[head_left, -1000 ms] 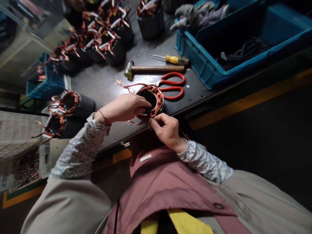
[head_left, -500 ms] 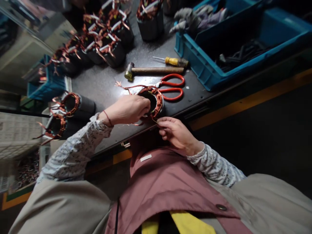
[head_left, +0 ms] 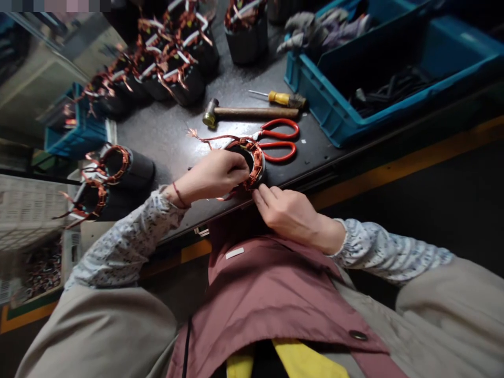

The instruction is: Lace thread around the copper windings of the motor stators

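A stator (head_left: 258, 167) with copper windings around its round mouth sits near the bench's front edge. My left hand (head_left: 220, 172) lies over its left side, with closed fingers reaching into the opening; their tips are hidden. Against the near right side of the rim, my right hand (head_left: 287, 212) has its fingers pressed together, and what they hold is not visible. A bundle of copper leads (head_left: 192, 134) sticks out to the left of the stator. Scissors with red handles (head_left: 279, 148) lie right behind it, their blades partly covered.
Beyond the scissors lie a hammer (head_left: 255, 112) and a yellow-handled screwdriver (head_left: 281, 98). A blue bin (head_left: 326, 115) with dark parts stands at the right, gloves (head_left: 315, 29) on its edge. Several wound stators (head_left: 185, 86) stand at the back; two more (head_left: 137, 165) lie at left.
My right hand has turned knuckles-up and moved in against the stator's rim; the thin cord seen at its fingertips no longer shows. My left hand has shifted slightly right and down at the opening.
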`<state>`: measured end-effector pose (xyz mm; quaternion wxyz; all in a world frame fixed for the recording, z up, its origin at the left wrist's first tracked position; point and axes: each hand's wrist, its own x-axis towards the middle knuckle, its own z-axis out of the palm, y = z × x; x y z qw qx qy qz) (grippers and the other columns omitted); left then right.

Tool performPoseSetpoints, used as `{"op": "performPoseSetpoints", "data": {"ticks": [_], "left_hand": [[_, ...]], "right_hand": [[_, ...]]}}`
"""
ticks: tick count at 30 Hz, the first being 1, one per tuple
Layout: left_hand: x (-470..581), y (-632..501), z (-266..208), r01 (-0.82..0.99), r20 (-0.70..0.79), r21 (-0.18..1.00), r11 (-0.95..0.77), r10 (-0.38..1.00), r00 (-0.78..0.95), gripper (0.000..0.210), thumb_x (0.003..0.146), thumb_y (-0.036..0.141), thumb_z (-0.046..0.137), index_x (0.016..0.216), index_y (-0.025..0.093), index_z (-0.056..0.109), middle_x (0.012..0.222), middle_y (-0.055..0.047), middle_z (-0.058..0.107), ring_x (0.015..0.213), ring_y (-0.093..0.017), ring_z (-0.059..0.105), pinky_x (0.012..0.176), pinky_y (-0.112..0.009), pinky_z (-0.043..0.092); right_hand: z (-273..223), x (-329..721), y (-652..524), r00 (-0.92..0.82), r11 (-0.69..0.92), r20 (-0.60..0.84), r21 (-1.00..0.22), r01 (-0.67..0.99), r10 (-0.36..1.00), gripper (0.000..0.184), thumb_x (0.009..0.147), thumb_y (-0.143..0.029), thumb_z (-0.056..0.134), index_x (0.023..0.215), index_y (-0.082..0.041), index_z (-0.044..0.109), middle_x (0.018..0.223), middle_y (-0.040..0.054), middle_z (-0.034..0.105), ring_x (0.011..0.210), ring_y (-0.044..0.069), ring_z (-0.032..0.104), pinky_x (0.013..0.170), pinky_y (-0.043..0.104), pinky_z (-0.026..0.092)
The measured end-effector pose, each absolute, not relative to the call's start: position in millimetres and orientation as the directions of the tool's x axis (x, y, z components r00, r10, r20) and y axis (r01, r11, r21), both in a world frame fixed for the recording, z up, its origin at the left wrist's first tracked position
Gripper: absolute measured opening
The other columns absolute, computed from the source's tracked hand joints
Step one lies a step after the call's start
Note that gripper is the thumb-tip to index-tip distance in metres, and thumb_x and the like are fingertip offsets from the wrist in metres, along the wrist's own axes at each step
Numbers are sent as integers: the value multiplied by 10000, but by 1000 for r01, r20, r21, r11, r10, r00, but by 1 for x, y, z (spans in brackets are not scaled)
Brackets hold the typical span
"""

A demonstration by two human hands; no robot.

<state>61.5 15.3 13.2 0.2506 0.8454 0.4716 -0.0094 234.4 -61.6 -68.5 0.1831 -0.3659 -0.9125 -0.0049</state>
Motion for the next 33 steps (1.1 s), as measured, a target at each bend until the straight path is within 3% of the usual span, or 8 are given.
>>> {"op": "performPoseSetpoints", "data": {"ticks": [4,10,14,18,21,25,28,33], "left_hand": [[66,-4,1,782,-103,334,-527,804,586,183,845,199,526,768,141,681,730,-32,676,643,-136,570,590,-251,381],[57,-10,-10,641,85,118,-759,651,755,241,914,268,496,808,164,686,793,-42,674,754,-179,581,617,-276,385],[51,-7,-15,611,122,237,-756,647,753,225,925,231,480,842,160,676,815,-36,672,747,-148,587,649,-252,416],[47,-9,-19,607,163,320,-728,673,721,207,928,225,485,849,157,665,819,-31,669,745,-132,600,657,-238,427],[46,-10,-19,597,161,319,-736,663,731,208,929,222,486,843,154,663,808,-30,663,740,-131,599,651,-237,423],[45,-11,-17,604,144,319,-730,668,731,208,928,225,487,845,153,663,802,-29,661,723,-127,595,633,-230,416],[45,-10,-16,604,142,330,-725,671,728,205,923,224,492,843,149,665,794,-30,661,713,-128,595,620,-231,409],[45,-10,-15,626,109,332,-705,688,718,200,912,233,501,845,153,671,788,-27,662,729,-136,607,644,-237,413]], "right_hand": [[-77,227,-74,-578,665,419,-86,742,700,368,947,-65,362,1151,8,659,953,205,720,682,214,597,515,326,407],[-86,225,-74,-479,678,566,-208,705,671,329,968,-98,386,1076,-38,692,1049,198,724,827,222,670,667,317,521],[-82,225,-65,-399,651,514,-578,492,759,276,972,-210,468,971,-104,723,950,123,752,810,194,701,720,286,551],[-86,207,-73,6,191,193,-977,92,981,180,905,-259,588,863,-176,741,825,38,756,697,162,700,665,268,572],[-90,191,-79,149,-63,-98,-972,-228,984,142,808,-302,682,861,-179,729,799,24,741,656,156,685,612,273,589],[-91,184,-76,170,-158,-252,-888,-432,953,240,698,-320,753,875,-181,670,741,-10,695,636,125,655,581,242,579],[-88,189,-74,96,-257,-334,-852,-456,938,327,652,-327,775,918,-171,666,702,-24,675,603,111,631,572,243,572],[-82,197,-71,-15,-384,-410,-840,-383,912,220,597,-284,804,743,-148,711,671,4,683,577,113,618,558,249,566]]}}
